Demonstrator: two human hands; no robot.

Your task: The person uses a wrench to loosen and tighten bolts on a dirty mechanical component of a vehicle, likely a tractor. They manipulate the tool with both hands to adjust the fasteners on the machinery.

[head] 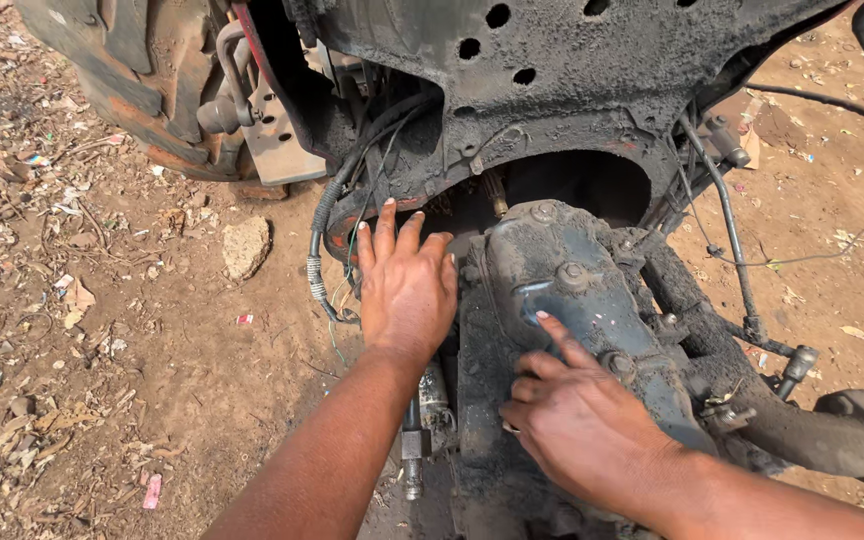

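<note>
Two hands are in the picture, both of the same person. The left hand (407, 285) lies flat with the fingers spread wide; it holds nothing and rests at the left edge of the housing (572, 300), near the dark opening behind it. The right hand (577, 420) is half curled, with only the index finger stretched out; the fingertip touches the top of the housing, where a small clean blue patch shows. It holds nothing either.

There is one housing, a greasy grey-blue cast part in the middle of the picture, covered with thick dirt. It sits just below one big round plate (552, 90) of the machine, black with crust. In this plate I count four round holes in view. On the housing I see at least three bolt heads, but the dirt hides the others. One bundle of wires (327, 250) hangs at the left of the left hand. One thin hose (727, 230) runs down on the right side. One large tyre (142, 80) stands at the top left, and one grey stone (245, 246) lies on the ground just below it.

The ground (102, 350) is dry brown earth, outdoors in strong sun, with many small scraps of paper, dry leaves and little pebbles on it, most of them on the left side.
</note>
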